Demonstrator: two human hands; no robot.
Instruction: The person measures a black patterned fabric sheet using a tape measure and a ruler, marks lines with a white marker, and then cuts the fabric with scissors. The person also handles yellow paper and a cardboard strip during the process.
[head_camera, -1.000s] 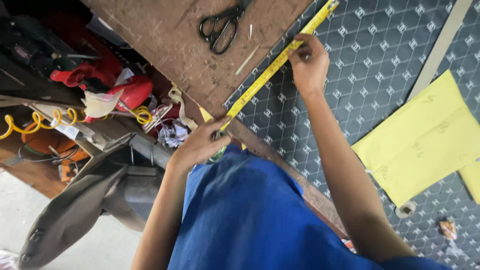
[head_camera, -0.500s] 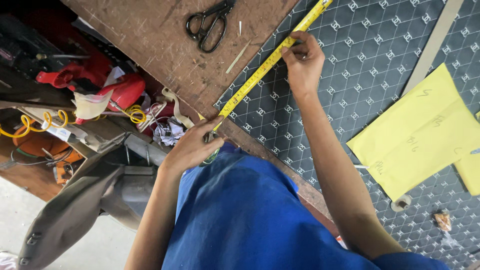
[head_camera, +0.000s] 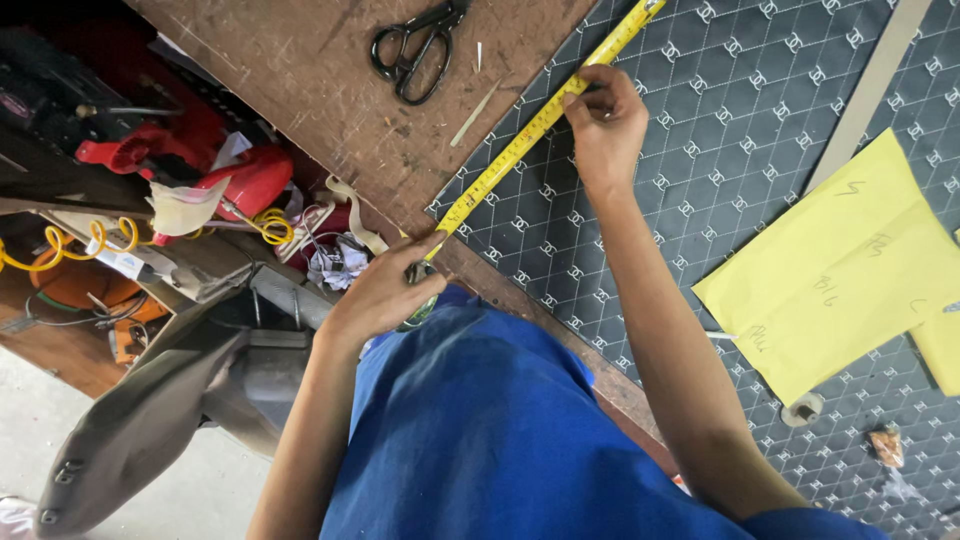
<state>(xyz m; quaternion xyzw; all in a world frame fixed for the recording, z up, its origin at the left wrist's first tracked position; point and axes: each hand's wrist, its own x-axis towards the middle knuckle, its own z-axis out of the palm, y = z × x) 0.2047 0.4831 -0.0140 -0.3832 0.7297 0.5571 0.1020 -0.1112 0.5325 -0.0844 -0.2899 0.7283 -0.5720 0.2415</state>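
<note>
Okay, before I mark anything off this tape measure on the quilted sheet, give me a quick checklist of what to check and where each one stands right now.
1. Tape measure laid straight along the sheet's edge: ok, it runs in one line between both hands.
2. Left hand anchoring the near end at the table's edge: ok, fingers pinch it there.
3. Right hand pressing the tape onto the grey quilted sheet: ok.
4. Sheet flat under the tape: ok, no wrinkles show.
5. Marking tool ready: not ok, neither hand holds one; only black scissors lie on the wooden table.
6. Reading at the right hand: cannot tell, fingers cover it.
</note>
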